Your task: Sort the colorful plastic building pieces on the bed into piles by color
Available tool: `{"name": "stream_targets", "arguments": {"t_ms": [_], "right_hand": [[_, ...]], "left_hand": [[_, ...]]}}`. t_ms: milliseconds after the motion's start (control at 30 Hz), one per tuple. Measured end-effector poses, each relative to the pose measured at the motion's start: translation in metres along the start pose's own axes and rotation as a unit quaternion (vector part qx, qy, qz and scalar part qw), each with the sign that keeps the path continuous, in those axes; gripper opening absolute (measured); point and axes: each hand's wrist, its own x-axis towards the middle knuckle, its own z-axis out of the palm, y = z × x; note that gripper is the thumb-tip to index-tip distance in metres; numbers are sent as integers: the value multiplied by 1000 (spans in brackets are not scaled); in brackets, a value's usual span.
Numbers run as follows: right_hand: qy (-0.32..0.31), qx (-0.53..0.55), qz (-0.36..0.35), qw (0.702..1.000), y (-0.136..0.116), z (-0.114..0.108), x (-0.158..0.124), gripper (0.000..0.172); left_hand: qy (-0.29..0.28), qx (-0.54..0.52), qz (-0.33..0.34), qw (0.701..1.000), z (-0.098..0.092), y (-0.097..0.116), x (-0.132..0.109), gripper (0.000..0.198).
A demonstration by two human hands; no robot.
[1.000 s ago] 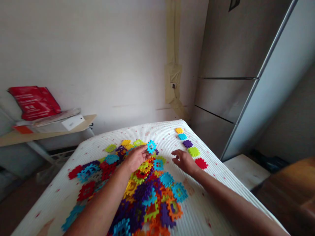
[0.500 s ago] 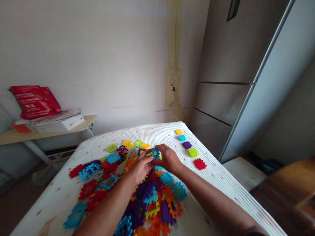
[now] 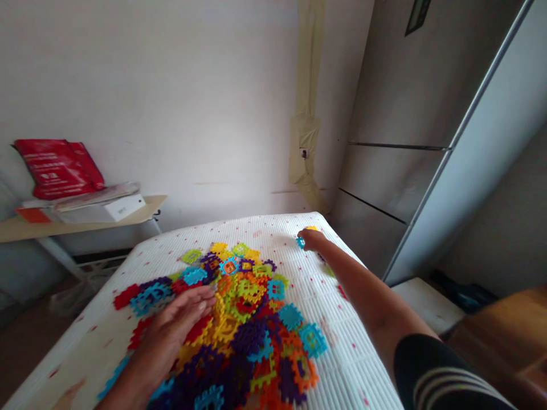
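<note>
Hands (image 3: 183,313) have parted, the right (image 3: 314,240) carrying the blue tile (image 3: 300,243) rightward.

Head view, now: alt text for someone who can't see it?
A person's right hand holds a blue toothed tile near the far end of a cloth-covered table; the left hand is at a pile of multicoloured tiles. A red bag is at left, a tall grey unit at right, a pale wall behind.
</note>
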Motion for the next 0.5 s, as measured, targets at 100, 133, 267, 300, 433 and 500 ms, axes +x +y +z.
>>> {"name": "stream_targets", "arguments": {"t_ms": [100,133,267,300,433,500], "right_hand": [[-33,-25,4,999,2,6,10,52],[-41,-32,3,999,1,7,13,52],[-66,-49,-7,997,-2,9,19,52],[-72,-51,-10,996,-3,9,20,51],[-82,-50,-24,995,-9,12,22,44],[-79,-47,-26,995,-12,13,22,43]], "left_hand": [[50,0,-23,999,-24,-9,-7,57],[63,-2,-29,998,-30,-11,-9,58],[93,-9,-40,995,-46,-19,-12,58],[96,-7,-39,995,-47,-20,-13,57],[98,25,-11,995,-49,-24,-16,53],[96,45,10,994,-49,-24,-17,50]]}}
